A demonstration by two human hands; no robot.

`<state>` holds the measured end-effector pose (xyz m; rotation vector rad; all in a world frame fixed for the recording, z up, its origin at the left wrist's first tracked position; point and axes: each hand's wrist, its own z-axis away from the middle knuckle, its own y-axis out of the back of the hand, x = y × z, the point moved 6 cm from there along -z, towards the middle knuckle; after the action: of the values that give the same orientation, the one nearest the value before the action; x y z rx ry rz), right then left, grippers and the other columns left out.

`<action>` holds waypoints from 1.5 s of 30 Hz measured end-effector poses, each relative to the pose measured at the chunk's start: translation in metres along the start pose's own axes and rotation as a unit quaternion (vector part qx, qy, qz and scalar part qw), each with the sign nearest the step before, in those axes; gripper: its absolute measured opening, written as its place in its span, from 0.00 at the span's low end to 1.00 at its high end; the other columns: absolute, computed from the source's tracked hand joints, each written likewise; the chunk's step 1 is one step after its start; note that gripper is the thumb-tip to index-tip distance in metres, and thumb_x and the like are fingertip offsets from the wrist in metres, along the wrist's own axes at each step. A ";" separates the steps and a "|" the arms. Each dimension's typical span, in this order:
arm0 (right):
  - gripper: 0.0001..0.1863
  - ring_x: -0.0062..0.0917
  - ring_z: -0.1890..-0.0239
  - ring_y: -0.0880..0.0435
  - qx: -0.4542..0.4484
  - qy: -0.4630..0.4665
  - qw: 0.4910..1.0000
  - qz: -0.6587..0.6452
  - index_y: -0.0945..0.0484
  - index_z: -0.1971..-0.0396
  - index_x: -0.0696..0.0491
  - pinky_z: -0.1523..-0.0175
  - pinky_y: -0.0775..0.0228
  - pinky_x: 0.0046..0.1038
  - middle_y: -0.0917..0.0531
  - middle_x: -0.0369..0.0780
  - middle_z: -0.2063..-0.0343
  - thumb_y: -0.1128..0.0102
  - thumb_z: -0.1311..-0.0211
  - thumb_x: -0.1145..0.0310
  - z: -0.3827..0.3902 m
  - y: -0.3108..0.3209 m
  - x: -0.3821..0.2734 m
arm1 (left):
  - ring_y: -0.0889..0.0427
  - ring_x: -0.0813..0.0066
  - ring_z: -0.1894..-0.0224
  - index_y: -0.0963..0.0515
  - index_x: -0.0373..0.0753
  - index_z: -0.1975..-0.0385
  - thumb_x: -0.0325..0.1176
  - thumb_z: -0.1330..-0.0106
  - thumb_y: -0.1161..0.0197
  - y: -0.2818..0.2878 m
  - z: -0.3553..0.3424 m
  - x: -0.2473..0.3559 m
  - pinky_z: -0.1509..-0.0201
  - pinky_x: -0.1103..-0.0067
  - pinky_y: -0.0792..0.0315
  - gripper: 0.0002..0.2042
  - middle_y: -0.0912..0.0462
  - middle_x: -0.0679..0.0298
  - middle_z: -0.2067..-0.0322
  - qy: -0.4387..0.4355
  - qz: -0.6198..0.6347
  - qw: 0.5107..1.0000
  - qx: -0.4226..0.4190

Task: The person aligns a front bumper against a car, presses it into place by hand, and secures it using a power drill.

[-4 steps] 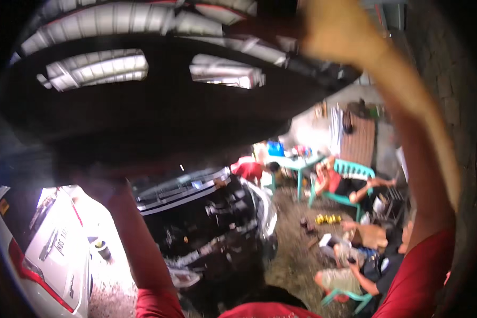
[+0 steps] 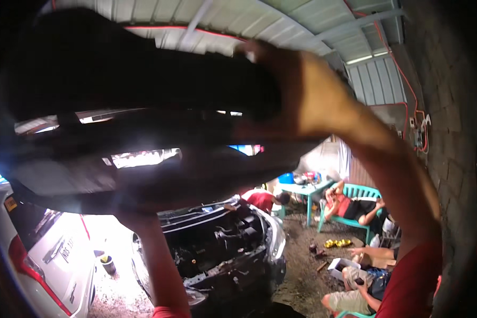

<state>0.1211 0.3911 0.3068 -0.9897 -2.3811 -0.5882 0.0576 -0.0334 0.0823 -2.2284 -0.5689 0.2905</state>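
A large black car panel (image 2: 143, 85) with several cut-out openings is held up before me and fills the upper left. Its dark surface hides most detail, and I cannot tell exactly which car part it is. My right hand (image 2: 310, 93) is closed round the panel's upper right side, thumb and fingers against it. Below, my left hand (image 2: 136, 213) grips the lower edge, its fingers mostly lost in shadow. Beyond the panel stands a car (image 2: 222, 244) with its front end stripped, its inner parts bare between the headlights.
A white vehicle (image 2: 63, 259) stands at the left, near a dark bucket (image 2: 107, 264). A person in red (image 2: 259, 199) bends beside the stripped car. Another reclines on a green bench (image 2: 360, 192) by a table (image 2: 308, 189). Someone in light shorts (image 2: 350, 294) sits at the lower right, near a white box (image 2: 344, 268).
My right hand has come down and left onto the panel. The panel has tilted, showing more openings. My left arm has shifted slightly right in the picture, and more roof shows.
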 end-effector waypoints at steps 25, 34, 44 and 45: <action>0.43 0.28 0.78 0.21 -0.246 0.109 0.941 -0.207 0.23 0.37 0.50 0.70 0.27 0.36 0.25 0.36 0.79 0.22 0.54 0.48 0.167 -0.158 -0.075 | 0.23 0.62 0.38 0.30 0.39 0.32 0.49 0.25 0.41 0.229 0.385 -0.038 0.38 0.65 0.22 0.28 0.22 0.56 0.41 0.658 -0.003 0.752 -0.032; 0.48 0.27 0.69 0.18 -0.414 0.066 0.855 -0.305 0.23 0.37 0.50 0.60 0.25 0.32 0.22 0.34 0.73 0.18 0.62 0.48 0.286 -0.275 -0.130 | 0.25 0.60 0.35 0.30 0.41 0.31 0.49 0.25 0.41 0.352 0.520 0.042 0.35 0.60 0.25 0.27 0.23 0.57 0.38 0.835 0.053 0.523 0.160; 0.48 0.29 0.67 0.17 -0.505 0.024 0.759 -0.410 0.23 0.38 0.51 0.58 0.25 0.33 0.21 0.35 0.70 0.17 0.65 0.52 0.368 -0.363 -0.204 | 0.27 0.58 0.32 0.30 0.43 0.31 0.49 0.25 0.40 0.427 0.568 0.104 0.31 0.54 0.29 0.27 0.24 0.58 0.35 0.858 0.050 0.408 0.307; 0.48 0.29 0.66 0.17 -0.511 0.022 0.752 -0.416 0.23 0.38 0.51 0.58 0.25 0.33 0.20 0.35 0.70 0.17 0.65 0.51 0.374 -0.371 -0.211 | 0.27 0.58 0.32 0.30 0.44 0.31 0.49 0.25 0.40 0.437 0.578 0.113 0.31 0.54 0.29 0.27 0.25 0.58 0.34 0.862 0.046 0.402 0.305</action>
<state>-0.1256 0.2488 -0.1842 -0.1000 -2.2757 -2.3651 0.0681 0.1464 -0.6282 -0.7861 0.7600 -1.4401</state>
